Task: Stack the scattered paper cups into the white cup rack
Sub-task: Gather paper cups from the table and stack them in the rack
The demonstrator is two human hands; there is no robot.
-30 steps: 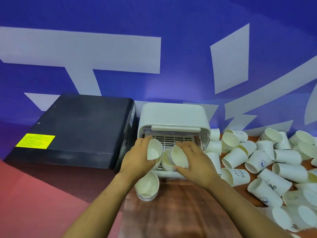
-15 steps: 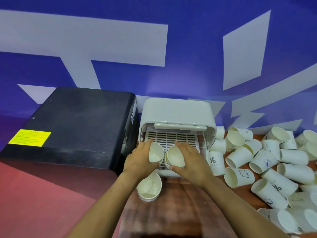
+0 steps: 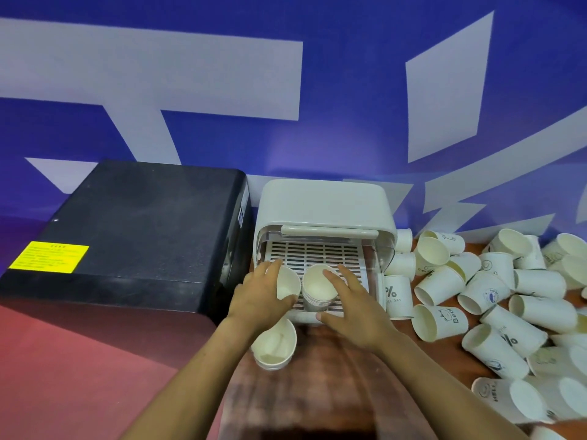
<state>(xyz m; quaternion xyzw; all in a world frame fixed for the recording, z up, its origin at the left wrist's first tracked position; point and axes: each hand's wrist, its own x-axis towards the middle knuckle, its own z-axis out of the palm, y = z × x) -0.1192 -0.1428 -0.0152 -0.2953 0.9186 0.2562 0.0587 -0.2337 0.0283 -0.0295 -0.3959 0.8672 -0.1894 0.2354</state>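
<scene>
- The step in hand looks like seating cups on the slatted tray of the white cup rack [image 3: 324,204], which stands open at its front with its lid raised.
- The left hand [image 3: 259,298] curls round a single cup [image 3: 287,282] at the rack's front left corner, thumb below its rim and fingers over the top.
- The right hand [image 3: 355,308] rests with fingers spread and nearly straight against a nested stack of cups [image 3: 318,289] standing near the middle of the rack's tray; it steadies more than grips.
- A second short stack [image 3: 274,346] sits on the table just in front of the rack, below the left wrist.
- Next, I judge, the left cup must be set down on the tray or dropped into the stack, rim up and straight, so nothing tips.
- Counts: one rack, two stacks, one cup in hand, and a scattered pile [image 3: 495,300] to the right of the rack of more than twenty cups lying on their sides; the exact number cannot be told.
- A black box [image 3: 133,227] with a yellow label [image 3: 49,257] stands against the rack's left side.
</scene>
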